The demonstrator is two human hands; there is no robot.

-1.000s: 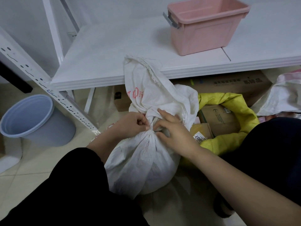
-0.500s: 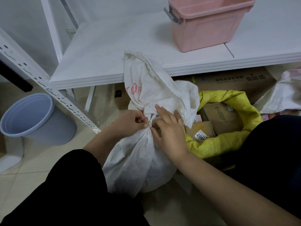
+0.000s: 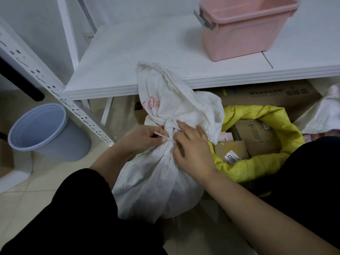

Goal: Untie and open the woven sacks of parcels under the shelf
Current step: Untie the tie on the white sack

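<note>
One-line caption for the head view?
Left hand pinches the tie on a white woven sack, right hand at its neck, beside an open yellow sack.

Dim, flat indoor light with a cool grey cast. The white shelf board (image 3: 147, 52) beyond the fingers (image 3: 185, 126) is the brightest surface, with a faint soft shadow beside the pink bin (image 3: 239, 34). Under that board, past the fingertips, the space sinks into gloom. Black clothing (image 3: 73, 218) nearer than the fingers loses all detail. The fingers look slightly smeared. Left of them the shelf upright (image 3: 46, 85) slants with wide-angle distortion
</note>
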